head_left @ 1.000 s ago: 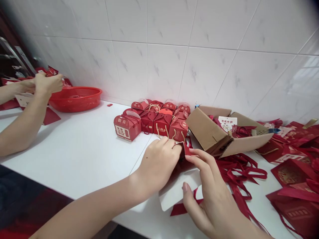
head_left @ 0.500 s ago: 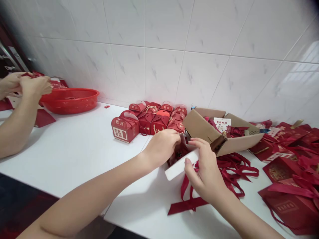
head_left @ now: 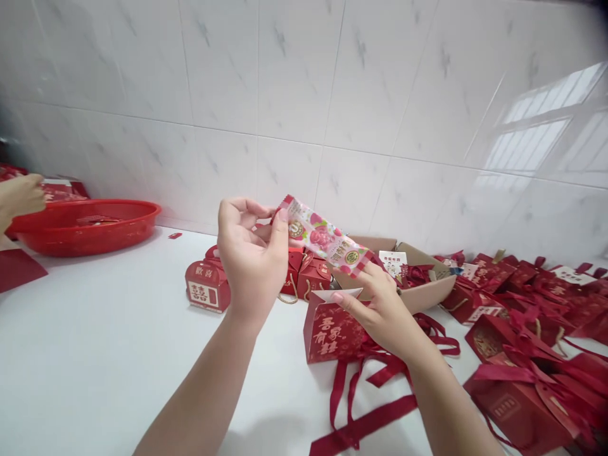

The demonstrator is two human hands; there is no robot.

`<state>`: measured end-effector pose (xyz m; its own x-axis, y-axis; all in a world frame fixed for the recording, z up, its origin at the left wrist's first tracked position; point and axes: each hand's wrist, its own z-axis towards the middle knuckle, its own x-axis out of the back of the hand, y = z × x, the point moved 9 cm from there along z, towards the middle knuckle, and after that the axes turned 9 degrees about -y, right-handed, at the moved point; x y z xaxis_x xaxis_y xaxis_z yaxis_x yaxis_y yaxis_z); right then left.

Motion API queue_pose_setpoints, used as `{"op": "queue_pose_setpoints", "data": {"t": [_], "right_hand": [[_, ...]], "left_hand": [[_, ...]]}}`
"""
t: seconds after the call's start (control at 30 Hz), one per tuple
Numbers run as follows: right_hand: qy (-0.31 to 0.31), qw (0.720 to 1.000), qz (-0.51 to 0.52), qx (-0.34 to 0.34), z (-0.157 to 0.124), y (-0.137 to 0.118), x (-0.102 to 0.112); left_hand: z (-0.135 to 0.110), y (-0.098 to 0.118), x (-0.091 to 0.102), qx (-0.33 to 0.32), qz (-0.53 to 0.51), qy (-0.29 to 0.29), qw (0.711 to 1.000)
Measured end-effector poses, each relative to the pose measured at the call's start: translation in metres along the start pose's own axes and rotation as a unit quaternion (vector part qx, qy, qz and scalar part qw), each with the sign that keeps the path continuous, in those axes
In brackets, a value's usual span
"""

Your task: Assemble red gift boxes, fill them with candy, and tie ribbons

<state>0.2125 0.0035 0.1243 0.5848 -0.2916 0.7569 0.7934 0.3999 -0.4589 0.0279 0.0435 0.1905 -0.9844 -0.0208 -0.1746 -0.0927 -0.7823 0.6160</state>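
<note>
Between thumb and fingers, my left hand (head_left: 254, 253) pinches one end of a pink candy packet (head_left: 320, 234) with fruit pictures, raised above the table. My right hand (head_left: 380, 310) grips the top edge of a red gift box (head_left: 332, 332) with gold characters, its thumb on the near side. The packet's lower end meets the fingers of that hand; whether they touch it I cannot tell. What lies inside the box is hidden. Dark red ribbons (head_left: 368, 424) trail from beside the box across the white table.
Small red boxes (head_left: 209, 285) stand behind my left hand. An open cardboard box (head_left: 430, 294) holds cards and ribbons. Many red gift boxes (head_left: 522, 396) crowd the right side. At left, another person's hand (head_left: 21, 199) is near a red plastic basin (head_left: 90, 234).
My left hand has come up out of the gift box with the candy packet. The box now stands more upright in my right hand. The view has shifted.
</note>
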Motion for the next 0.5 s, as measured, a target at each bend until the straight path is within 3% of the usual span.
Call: {"op": "queue_pose_setpoints", "data": {"t": [0.1, 0.2, 0.3, 0.4, 0.5], "right_hand": [[0.087, 0.986, 0.139, 0.009, 0.007, -0.011, 0.016], [0.199, 0.943, 0.266, -0.01, 0.003, -0.006, 0.029], [0.259, 0.913, 0.316, -0.009, -0.005, 0.0, 0.037], [0.264, 0.901, 0.344, 0.012, -0.007, 0.004, 0.039], [0.263, 0.895, 0.36, 0.025, -0.008, 0.005, 0.038]], "left_hand": [[-0.009, 0.003, 0.0, 0.016, -0.031, 0.011, 0.999], [-0.012, -0.002, -0.006, 0.059, -0.064, -0.033, 0.996], [-0.013, -0.01, -0.022, 0.136, -0.085, -0.162, 0.974], [-0.019, -0.014, -0.035, 0.196, -0.064, -0.292, 0.934], [-0.029, -0.014, -0.045, 0.212, -0.004, -0.409, 0.887]]}}
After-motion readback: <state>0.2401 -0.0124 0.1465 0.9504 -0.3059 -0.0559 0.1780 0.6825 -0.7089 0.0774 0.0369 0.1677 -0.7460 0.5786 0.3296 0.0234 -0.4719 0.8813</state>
